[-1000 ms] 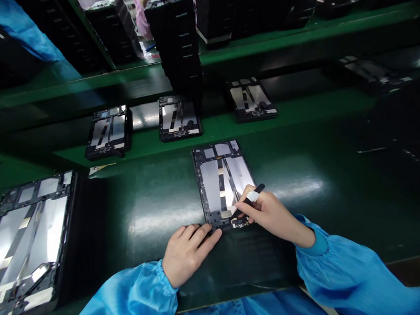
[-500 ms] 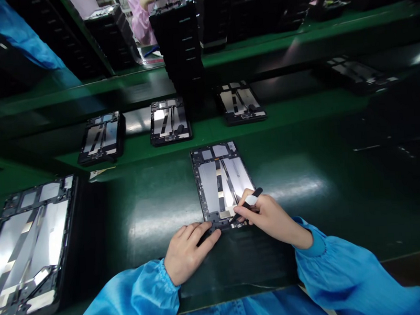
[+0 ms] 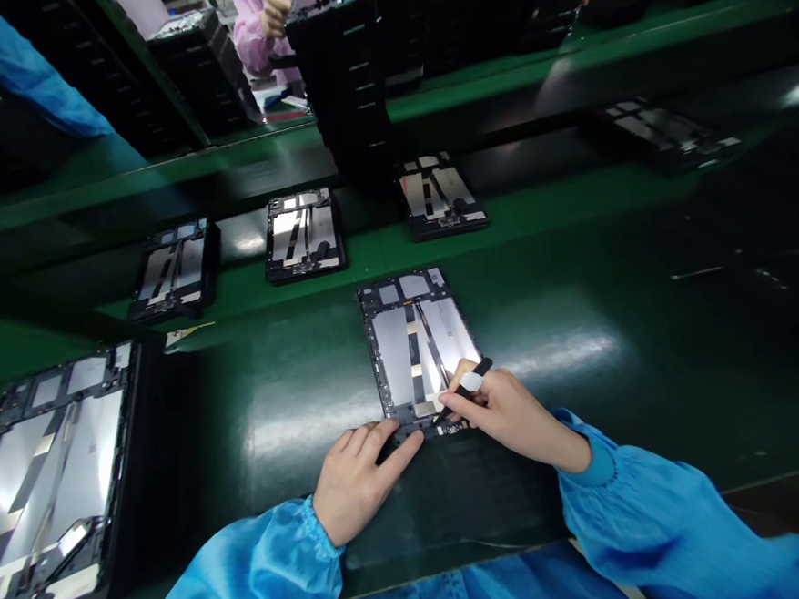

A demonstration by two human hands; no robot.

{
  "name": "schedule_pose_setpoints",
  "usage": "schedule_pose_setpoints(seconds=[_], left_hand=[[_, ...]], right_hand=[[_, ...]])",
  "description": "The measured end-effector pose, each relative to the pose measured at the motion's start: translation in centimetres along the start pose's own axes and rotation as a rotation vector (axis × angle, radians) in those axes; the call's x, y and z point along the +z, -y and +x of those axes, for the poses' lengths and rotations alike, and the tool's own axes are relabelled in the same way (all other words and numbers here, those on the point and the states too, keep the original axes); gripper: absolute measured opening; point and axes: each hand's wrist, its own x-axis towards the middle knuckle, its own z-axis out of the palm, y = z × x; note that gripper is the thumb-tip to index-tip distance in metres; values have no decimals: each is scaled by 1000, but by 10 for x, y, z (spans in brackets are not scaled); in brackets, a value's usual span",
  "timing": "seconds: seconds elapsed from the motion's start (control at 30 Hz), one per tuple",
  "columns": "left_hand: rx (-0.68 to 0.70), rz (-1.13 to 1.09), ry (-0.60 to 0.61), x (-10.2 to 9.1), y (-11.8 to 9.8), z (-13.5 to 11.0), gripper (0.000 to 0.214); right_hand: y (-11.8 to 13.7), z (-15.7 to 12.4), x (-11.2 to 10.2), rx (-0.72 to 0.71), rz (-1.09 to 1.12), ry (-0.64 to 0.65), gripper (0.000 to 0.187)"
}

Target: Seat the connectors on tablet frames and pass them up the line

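An opened tablet (image 3: 395, 345), its silvery inside facing up, lies on the green bench in front of me. My left hand (image 3: 357, 476) rests at its near-left corner, the fingers touching the frame and the thumb stretched apart along the bottom edge. Closed in a pinch, my right hand (image 3: 507, 411) holds slim black tweezers (image 3: 484, 366) with a white patch on them. Their pointed end slants down to the tablet's lower edge, by the small parts there. Whether the tip touches anything is too small to tell.
A larger-looking opened tablet (image 3: 95, 448) sits raised at the near left. Several more lie along the back, such as one at centre (image 3: 303, 236). Behind a green ledge (image 3: 494, 78) stands a tall black stack (image 3: 343, 75); a co-worker's pink sleeve (image 3: 250, 27) shows beside it.
The view has shifted slightly, so the back tablets sit further left. Both my hands stay at the tablet's lower edge with little visible movement. The co-worker's hand has lowered beside the stack.
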Motion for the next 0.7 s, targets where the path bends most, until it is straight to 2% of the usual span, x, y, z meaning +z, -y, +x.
schedule_pose_setpoints(seconds=[0.13, 0.27, 0.33, 0.4, 0.47, 0.5, 0.6, 0.7], left_hand=[[-6, -25, 62, -1, 0, 12, 37], [43, -194, 32, -4, 12, 9, 31], [44, -261, 18, -7, 18, 4, 31], [15, -301, 13, -9, 21, 1, 28], [-65, -333, -31, -8, 24, 2, 25], [-142, -334, -61, -5, 25, 4, 25], [-384, -313, -111, 9, 31, 16, 43], [-491, -443, -112, 21, 31, 24, 57]], right_hand=[[0, -1, -1, -15, -35, -32, 17], [-4, -3, -1, -20, 15, -60, 21], [-9, -3, -1, -67, 34, -195, 26], [-16, -1, -1, -126, 63, -408, 29], [-23, 3, -1, -158, 138, -545, 30], [-26, 5, 0, -157, 199, -556, 30], [-31, 10, 3, -119, 405, -486, 32], [-29, 10, 5, -79, 563, -421, 36]])
